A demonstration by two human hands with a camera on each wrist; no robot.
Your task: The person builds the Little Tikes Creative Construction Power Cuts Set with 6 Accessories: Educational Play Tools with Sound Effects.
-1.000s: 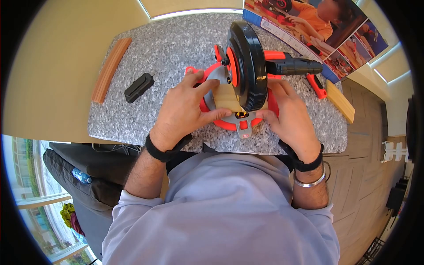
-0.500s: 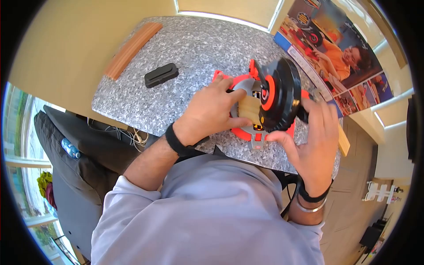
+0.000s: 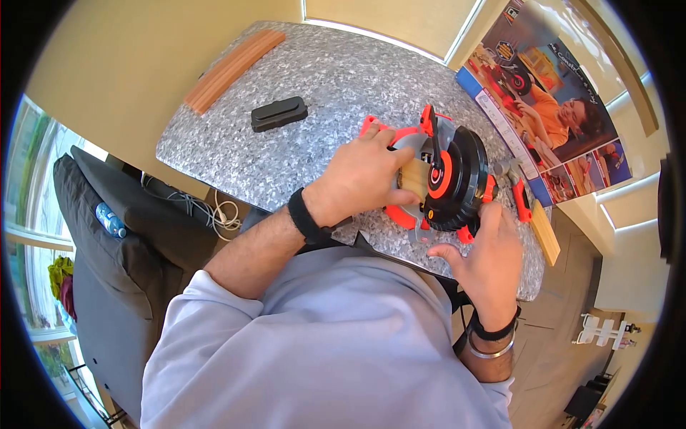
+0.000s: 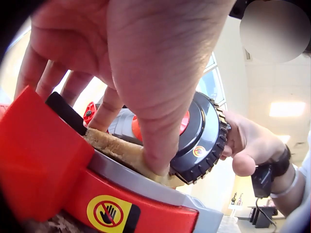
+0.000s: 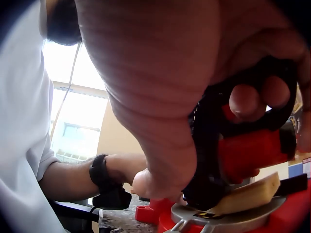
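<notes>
Two hands are holding a toy miter saw (image 3: 457, 187) on a speckled tabletop (image 3: 336, 79).
The left hand (image 3: 357, 175) is clamping the wooden block (image 3: 412, 179) on the saw's round gray base; the right hand (image 3: 493, 261) is curling fingers around the black handle (image 5: 283, 66).

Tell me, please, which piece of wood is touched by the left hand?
The pale piece on the toy saw; the other pale piece and the reddish-brown wood lie untouched.
</notes>
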